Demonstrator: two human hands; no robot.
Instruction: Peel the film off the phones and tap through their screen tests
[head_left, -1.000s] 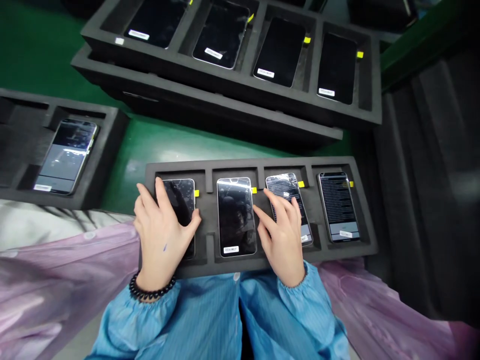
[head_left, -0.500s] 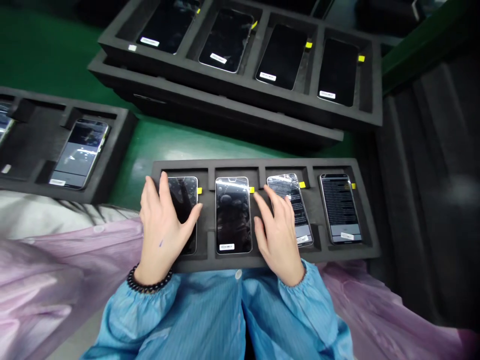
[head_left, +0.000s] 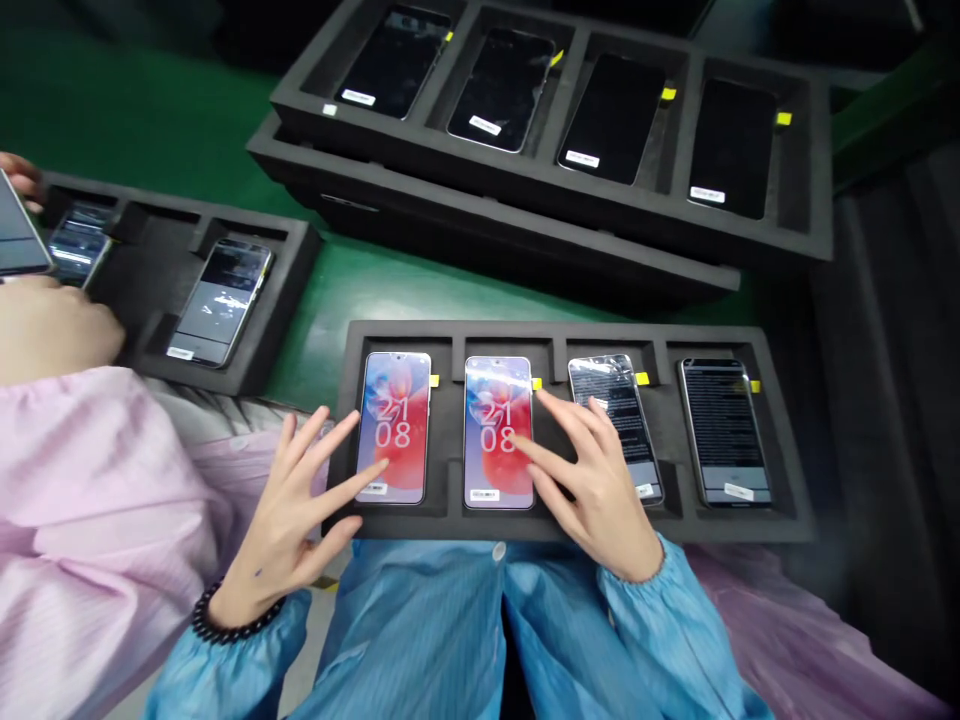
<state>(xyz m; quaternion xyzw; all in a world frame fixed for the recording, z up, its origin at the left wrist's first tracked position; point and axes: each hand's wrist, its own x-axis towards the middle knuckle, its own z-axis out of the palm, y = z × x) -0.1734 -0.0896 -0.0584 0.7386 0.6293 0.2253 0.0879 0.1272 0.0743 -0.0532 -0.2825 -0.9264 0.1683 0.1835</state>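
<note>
A black foam tray (head_left: 555, 527) in front of me holds several smartphones side by side. The leftmost smartphone (head_left: 394, 400) and the second smartphone (head_left: 491, 400) are lit, both showing a red and blue lock screen reading 21 08. My left hand (head_left: 296, 500) is open, its index fingertip at the lower part of the leftmost screen. Spread out as well, my right hand (head_left: 592, 480) has a fingertip at the second phone's screen. Beyond it, the third smartphone (head_left: 630, 430) lies slightly tilted, partly covered by that hand. The rightmost smartphone (head_left: 724, 430) shows dark text lines.
Stacked foam trays (head_left: 487, 180) with dark phones stand at the back on a green table (head_left: 345, 280). To the left is another foam tray (head_left: 289, 290) with phones; a co-worker's hand (head_left: 52, 320) and pink sleeve reach in there, beside a raised phone (head_left: 16, 235).
The two left phones' screens have lit up. My left hand has moved off the leftmost phone to its lower left side. A co-worker's hands and a phone have appeared at left; the view has shifted.
</note>
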